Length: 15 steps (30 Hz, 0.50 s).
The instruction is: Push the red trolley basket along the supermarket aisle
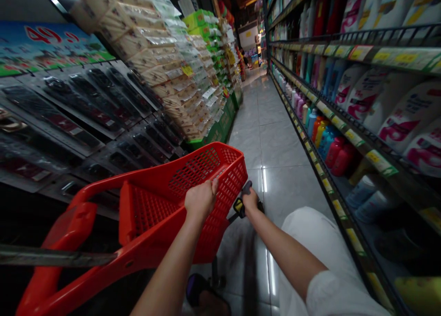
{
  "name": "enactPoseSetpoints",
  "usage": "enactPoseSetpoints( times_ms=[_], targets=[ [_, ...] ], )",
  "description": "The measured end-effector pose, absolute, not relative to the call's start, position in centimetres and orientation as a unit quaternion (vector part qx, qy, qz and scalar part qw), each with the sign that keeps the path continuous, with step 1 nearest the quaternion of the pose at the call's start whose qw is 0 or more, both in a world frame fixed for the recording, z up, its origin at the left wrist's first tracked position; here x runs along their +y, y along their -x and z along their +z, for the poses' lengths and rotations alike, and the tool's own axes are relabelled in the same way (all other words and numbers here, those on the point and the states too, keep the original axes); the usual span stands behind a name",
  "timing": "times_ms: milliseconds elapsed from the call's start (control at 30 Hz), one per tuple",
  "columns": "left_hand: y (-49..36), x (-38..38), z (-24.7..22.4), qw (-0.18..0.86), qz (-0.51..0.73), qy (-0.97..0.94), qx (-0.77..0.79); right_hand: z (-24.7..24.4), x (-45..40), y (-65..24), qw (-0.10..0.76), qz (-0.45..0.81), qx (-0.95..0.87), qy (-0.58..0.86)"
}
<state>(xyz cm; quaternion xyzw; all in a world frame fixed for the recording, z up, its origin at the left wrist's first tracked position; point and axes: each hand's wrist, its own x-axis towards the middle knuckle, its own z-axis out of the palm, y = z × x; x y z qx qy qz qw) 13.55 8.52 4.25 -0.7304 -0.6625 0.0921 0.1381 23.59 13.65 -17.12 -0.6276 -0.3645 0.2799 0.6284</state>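
Note:
A red plastic shopping cart (pixel 151 210) with perforated basket walls stands tilted in front of me. My left hand (pixel 201 199) is closed over the near upper rim of its basket. Beyond the basket's right end, my right hand (pixel 250 200) is closed around a grey and black part with yellow on it, which looks like a caster wheel (pixel 240 205) on a metal leg of the cart. The fingers of that hand are partly hidden. No goods show in the visible part of the basket.
Shelves with bottles (pixel 406 118) run along the right. On the left hang packaged belts (pixel 89 104), with stacked tissue packs (pixel 158 54) beyond. A grey tiled aisle floor (pixel 272 141) stretches ahead. A dark shoe (pixel 196 289) is below the cart.

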Motion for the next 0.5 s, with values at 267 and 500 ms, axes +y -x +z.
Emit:
enactPoseSetpoints(
  times_ms=[267, 500],
  targets=[
    [-13.9, 8.9, 4.2, 0.124, 0.104, 0.735, -0.658, -13.1, 16.9, -24.1, 0.689, 0.225, -0.389, 0.569],
    [-10.1, 7.2, 8.0, 0.059, 0.19, 0.75, -0.631, -17.7, 15.2, -23.4, 0.63, 0.33, -0.336, 0.617]
  ],
)
